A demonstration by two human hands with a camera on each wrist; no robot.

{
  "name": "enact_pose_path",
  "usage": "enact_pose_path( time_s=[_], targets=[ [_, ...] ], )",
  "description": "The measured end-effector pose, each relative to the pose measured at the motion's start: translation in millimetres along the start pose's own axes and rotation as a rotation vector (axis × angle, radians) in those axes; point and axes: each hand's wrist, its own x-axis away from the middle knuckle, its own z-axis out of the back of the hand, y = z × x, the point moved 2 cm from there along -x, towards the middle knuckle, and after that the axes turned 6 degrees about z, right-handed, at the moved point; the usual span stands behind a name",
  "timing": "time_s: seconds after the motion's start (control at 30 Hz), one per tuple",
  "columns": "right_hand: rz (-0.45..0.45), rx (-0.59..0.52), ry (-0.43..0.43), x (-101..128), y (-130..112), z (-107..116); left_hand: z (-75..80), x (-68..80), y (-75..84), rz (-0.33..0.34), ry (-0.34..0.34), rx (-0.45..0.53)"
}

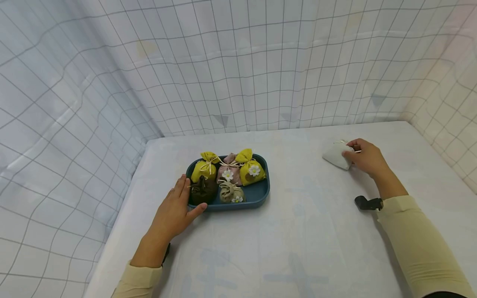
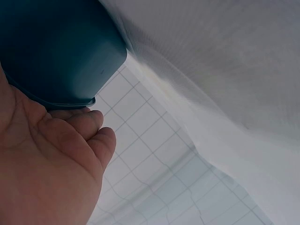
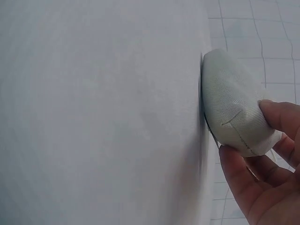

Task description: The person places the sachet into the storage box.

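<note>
A pale whitish drawstring sachet is at the right, pinched between the thumb and fingers of my right hand. In the right wrist view the stuffed pouch is close over the white cloth, a seam facing the camera. My left hand rests along the left end of a dark blue tray, fingers extended by its side and thumb at the front rim. Inside the tray are several small sachets: two yellow, a pink, a dark brown and a beige one.
White cloth covers the table. Grid-patterned white curtains hang behind it and on both sides. A small black device is strapped at the right wrist.
</note>
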Motion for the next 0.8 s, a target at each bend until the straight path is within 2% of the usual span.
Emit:
enact_pose_path(
  time_s=[0.43,0.8],
  targets=[
    [0.044,-0.029,0.007,2.1,-22.1,3.5,2.6,-0.5,2.2,0.003,-0.002,-0.007],
    [0.1,-0.013,0.012,2.7,-51.9,4.3,0.5,0.1,1.2,0.014,-0.007,-0.003]
  ],
)
